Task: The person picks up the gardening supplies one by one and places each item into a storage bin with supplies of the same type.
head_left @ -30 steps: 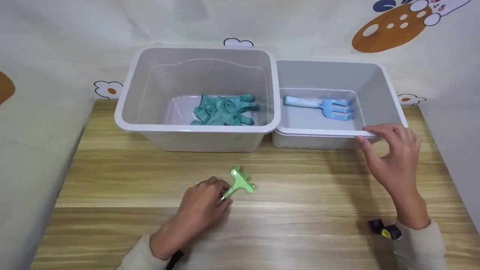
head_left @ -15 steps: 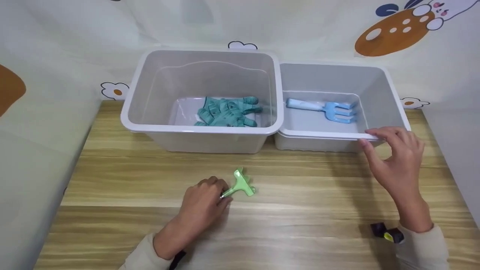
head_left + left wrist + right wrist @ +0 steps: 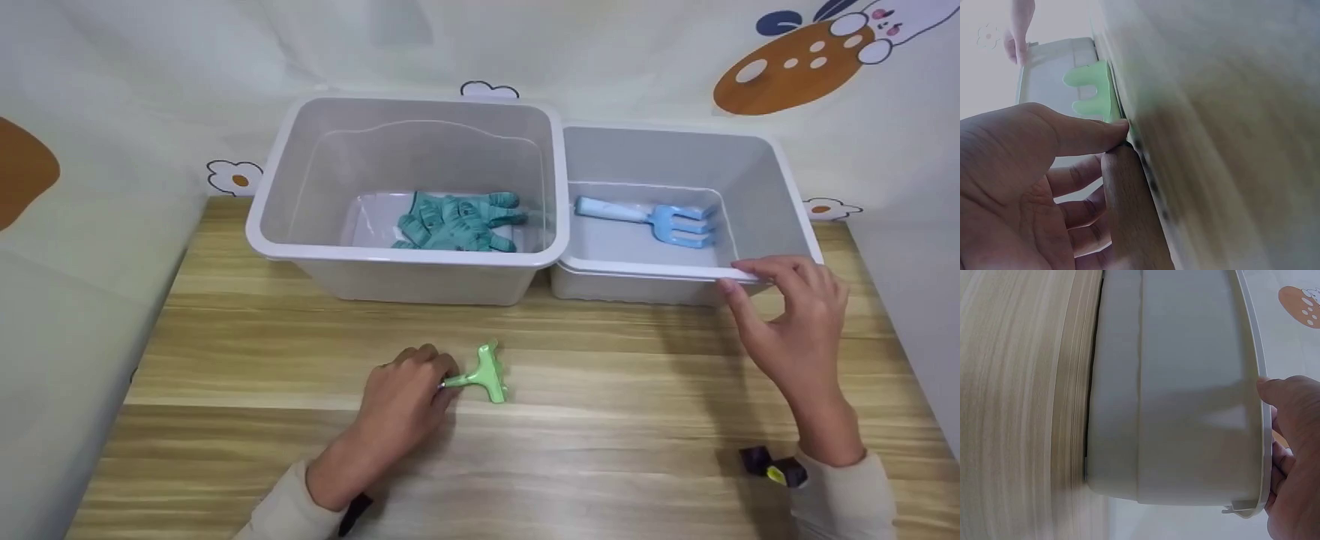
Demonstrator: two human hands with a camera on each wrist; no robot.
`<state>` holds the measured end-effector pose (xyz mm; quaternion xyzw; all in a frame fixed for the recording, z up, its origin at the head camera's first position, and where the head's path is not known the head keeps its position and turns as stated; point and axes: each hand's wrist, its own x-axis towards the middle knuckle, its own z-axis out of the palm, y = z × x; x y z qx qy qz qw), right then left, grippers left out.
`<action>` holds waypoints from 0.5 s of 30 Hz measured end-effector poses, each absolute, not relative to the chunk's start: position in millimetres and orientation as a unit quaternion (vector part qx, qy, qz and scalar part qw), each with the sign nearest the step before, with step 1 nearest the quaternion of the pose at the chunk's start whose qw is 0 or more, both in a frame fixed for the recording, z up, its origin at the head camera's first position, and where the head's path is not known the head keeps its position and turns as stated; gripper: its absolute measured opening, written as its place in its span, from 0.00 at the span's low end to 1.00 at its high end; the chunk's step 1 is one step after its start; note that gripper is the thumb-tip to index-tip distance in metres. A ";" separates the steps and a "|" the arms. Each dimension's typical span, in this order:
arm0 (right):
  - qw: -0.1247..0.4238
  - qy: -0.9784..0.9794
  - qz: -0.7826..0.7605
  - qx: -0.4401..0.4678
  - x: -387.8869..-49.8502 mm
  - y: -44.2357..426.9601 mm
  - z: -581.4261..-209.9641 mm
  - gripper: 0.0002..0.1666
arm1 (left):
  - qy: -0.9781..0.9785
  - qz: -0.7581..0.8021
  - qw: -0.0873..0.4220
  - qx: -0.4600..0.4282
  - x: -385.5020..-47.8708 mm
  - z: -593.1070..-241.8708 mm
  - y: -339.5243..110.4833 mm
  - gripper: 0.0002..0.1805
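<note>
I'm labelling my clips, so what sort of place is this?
Probably an indoor tabletop workspace: a wood-grain table, cartoon-printed sheeting behind it, and a green-headed hand tool gripped by the left hand.

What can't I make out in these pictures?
Green rake's handle: the left hand covers the end in the head view; the bottom edge crops it in the left wrist view.
Teal gloves: nearest part hidden by the left bin's front rim, head view.
Right sleeve: cropped by the bottom edge, head view.

glossy rake head (image 3: 489, 373), wooden handle (image 3: 1131, 208), smooth plastic bin (image 3: 1196, 450)
</note>
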<state>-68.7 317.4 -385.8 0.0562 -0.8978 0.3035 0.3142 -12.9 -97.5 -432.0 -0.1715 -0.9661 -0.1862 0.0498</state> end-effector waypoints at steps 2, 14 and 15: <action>0.322 -0.894 0.305 0.061 -70.2 314.8 -385.8 0.15 | -0.965 -0.200 0.036 -0.166 -13.9 -429.3 -98.7 0.07; 0.316 -0.898 0.301 0.059 -68.7 320.1 -386.8 0.16 | -0.955 -0.240 -0.013 -0.174 -17.8 -405.5 -107.4 0.08; 0.315 -0.899 0.300 0.057 -68.5 320.7 -387.1 0.16 | -0.953 -0.247 -0.020 -0.176 -17.8 -402.5 -107.7 0.08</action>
